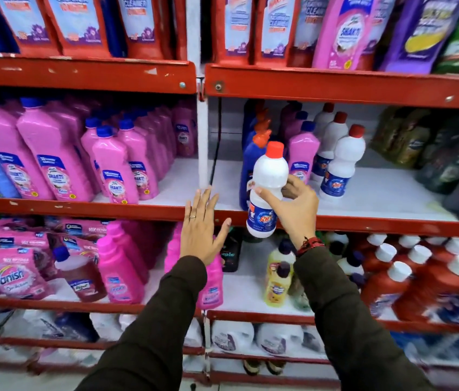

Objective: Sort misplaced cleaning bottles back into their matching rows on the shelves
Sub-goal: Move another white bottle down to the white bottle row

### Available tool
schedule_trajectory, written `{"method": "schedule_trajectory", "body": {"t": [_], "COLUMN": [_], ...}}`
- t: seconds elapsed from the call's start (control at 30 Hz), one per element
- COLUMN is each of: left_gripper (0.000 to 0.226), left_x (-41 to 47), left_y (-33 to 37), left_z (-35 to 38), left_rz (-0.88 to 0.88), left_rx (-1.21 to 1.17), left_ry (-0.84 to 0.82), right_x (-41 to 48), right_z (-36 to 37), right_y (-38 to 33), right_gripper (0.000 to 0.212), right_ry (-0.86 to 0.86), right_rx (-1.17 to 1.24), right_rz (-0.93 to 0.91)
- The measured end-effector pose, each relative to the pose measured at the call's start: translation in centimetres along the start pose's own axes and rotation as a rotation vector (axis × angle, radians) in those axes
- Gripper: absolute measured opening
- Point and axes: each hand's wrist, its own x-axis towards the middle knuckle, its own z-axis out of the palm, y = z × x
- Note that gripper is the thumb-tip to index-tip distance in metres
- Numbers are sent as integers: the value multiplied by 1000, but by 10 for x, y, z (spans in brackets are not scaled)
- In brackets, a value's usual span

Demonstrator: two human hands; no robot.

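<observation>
The right hand point(293, 206) grips a white bottle with a red cap point(267, 190) around its middle, upright, in front of the red shelf edge point(363, 222). The left hand point(198, 228) is spread flat and empty, just left of the bottle, fingers over the same edge. Behind, a row of matching white bottles point(337, 162) stands on the middle shelf beside a pink bottle point(301, 156). Blue bottles point(251, 153) are partly hidden by the held one. Far-right items are blurred.
</observation>
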Motion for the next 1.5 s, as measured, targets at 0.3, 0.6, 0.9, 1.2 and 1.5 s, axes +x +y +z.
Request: {"method": "schedule_trajectory", "body": {"t": [0.3, 0.6, 0.9, 1.2, 1.5], "left_gripper": [76, 82, 83, 77, 64], "left_x": [16, 16, 15, 14, 18], "left_y": [42, 44, 41, 43, 52], "left_z": [46, 64, 67, 65, 49], "left_rz": [-43, -112, -102, -93, -122], "left_rx": [2, 138, 168, 179, -47], "left_ry": [-67, -53, -47, -58, 16], "right_x": [50, 95, 104, 100, 74], "right_z": [-108, -162, -168, -173, -161], "right_y": [21, 49, 71, 67, 50], "right_gripper": [49, 54, 57, 65, 73], "right_ry": [131, 67, -83, -113, 231], "right_rx": [-6, -73, -148, -217, -526], "right_rz": [-42, -103, -74, 15, -298]}}
